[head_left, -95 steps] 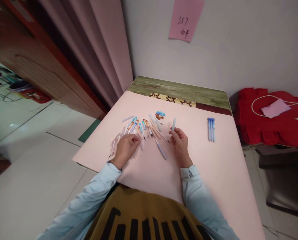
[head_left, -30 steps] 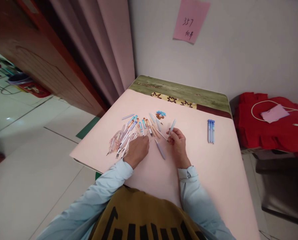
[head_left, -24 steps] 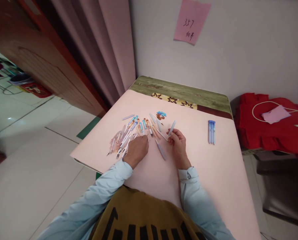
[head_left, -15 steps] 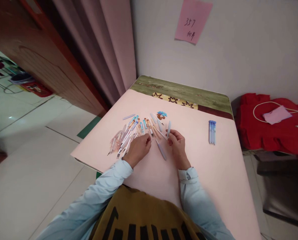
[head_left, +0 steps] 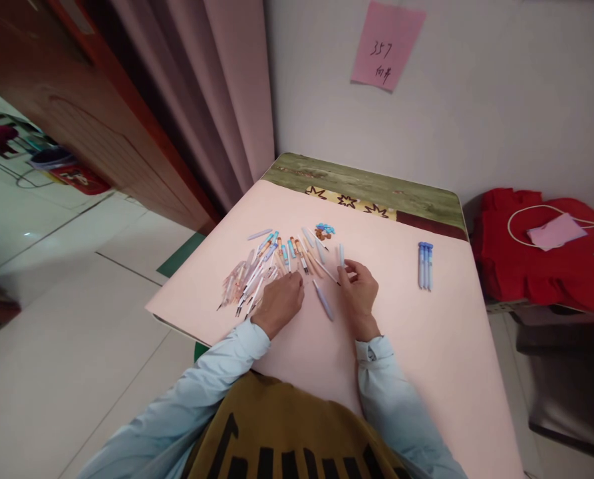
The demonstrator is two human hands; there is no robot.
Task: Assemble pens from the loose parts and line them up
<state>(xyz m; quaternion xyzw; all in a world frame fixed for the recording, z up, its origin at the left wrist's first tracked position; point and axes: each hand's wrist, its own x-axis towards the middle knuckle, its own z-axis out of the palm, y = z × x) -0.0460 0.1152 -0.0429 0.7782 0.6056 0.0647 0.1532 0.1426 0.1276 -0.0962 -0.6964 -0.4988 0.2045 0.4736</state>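
Note:
My right hand [head_left: 360, 291] pinches a light blue pen barrel [head_left: 341, 255], which stands nearly upright above the fingers. My left hand [head_left: 281, 303] is closed at the near edge of a pile of pen parts, fingertips together. What it grips, if anything, is hidden. The pile has white refills [head_left: 251, 287] with dark tips, pale barrels, and pieces with teal and brown ends [head_left: 291, 247]. Between my hands a greyish-lilac barrel [head_left: 323, 301] lies on the pink tabletop [head_left: 306, 359]. Small blue and brown caps [head_left: 325, 231] sit in a heap beyond.
Several blue pens [head_left: 425, 267] lie side by side at the right of the table. A lilac barrel [head_left: 260, 234] rests behind the pile. Right of the table is a red cloth [head_left: 506, 259] with a white cable and pink paper. A wooden door [head_left: 127, 146] stands left.
My right hand has drawn slightly right with the barrel, away from the nearby parts. My left hand has turned a little, fingertips still by the pile. The view has shifted slightly.

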